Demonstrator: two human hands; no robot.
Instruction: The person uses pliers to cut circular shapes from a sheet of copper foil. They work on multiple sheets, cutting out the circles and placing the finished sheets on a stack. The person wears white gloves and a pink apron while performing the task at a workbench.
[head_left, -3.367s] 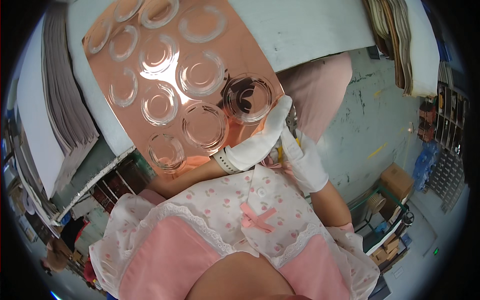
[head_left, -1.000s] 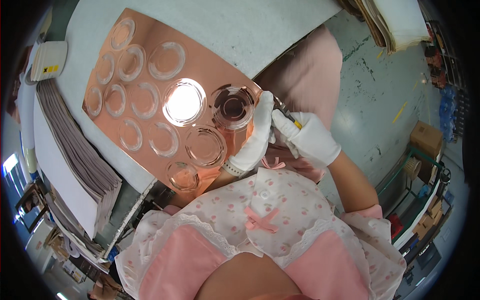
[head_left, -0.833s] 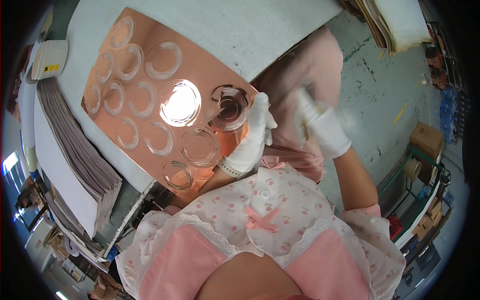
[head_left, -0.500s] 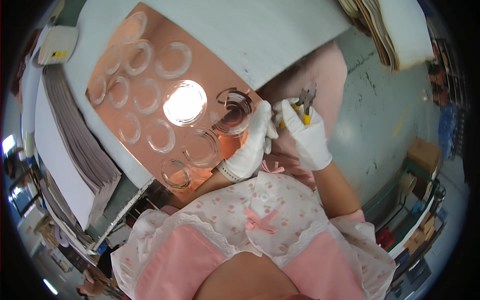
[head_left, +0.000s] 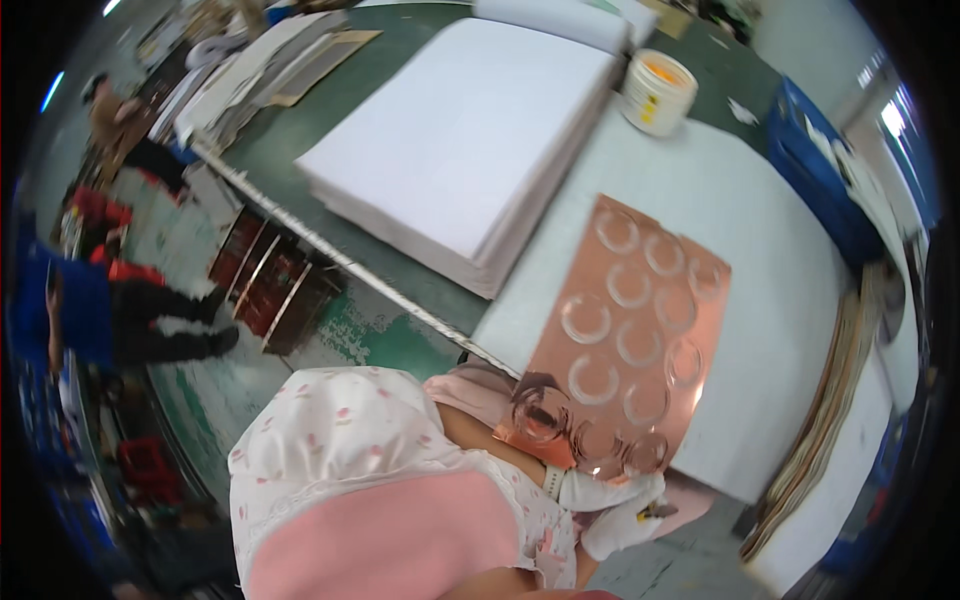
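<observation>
A thin shiny copper-coloured sheet (head_left: 655, 340) with several round ring-shaped marks lies partly on the pale tabletop, its near end reaching over my lap and left forearm. My left hand (head_left: 605, 491), in a white glove, is at the sheet's near edge and seems closed on it; the fingertips are blurred. Just below it, my right hand (head_left: 617, 530), also gloved in white, is closed around small pliers (head_left: 656, 511) with yellow handles. Only a small part of the pliers shows, and I cannot tell whether their jaws touch anything.
A thick stack of white sheets (head_left: 460, 130) stands beyond the copper sheet, with a white bucket (head_left: 658, 95) beside it. A blue bin (head_left: 815, 170) and stacked brownish sheets (head_left: 825, 430) are at the right. A person in blue (head_left: 75, 310) stands at the left, another farther back.
My view has swung left, bringing the paper stack, bucket and people into sight. The copper sheet and my hands now appear lower and farther right; the right hand still holds the pliers.
</observation>
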